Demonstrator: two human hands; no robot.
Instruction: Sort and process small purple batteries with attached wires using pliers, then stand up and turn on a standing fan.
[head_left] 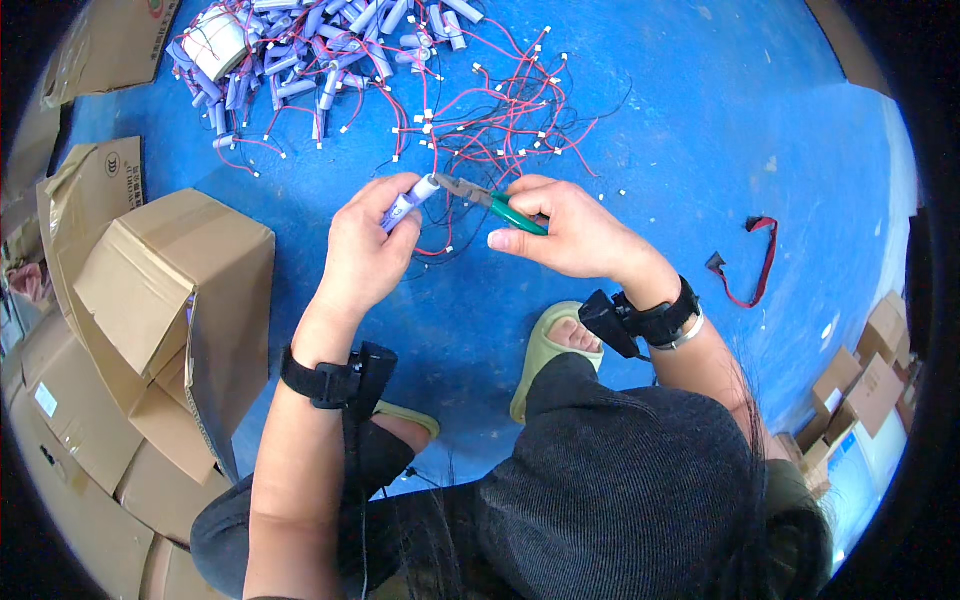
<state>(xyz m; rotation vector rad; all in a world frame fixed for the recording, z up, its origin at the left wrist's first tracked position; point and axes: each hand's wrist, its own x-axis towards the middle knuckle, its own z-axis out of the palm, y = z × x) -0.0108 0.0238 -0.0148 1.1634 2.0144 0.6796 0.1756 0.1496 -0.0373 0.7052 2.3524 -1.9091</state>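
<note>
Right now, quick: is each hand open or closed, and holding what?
Left hand: closed, holding a purple cylinder.
Right hand: closed on green-handled pliers.

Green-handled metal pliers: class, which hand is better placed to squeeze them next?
Probably the right hand: it holds the pliers; the left hand is busy gripping the slim purple cylinder.

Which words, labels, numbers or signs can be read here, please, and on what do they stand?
None reads clearly enough to quote.
Purple cell in the left hand: faint marks, too small.
Upper-left carton: coloured emblem, dark characters, too small.
Carton flap below it: round emblem, characters, too small.
White label at far left: too blurred.
</note>
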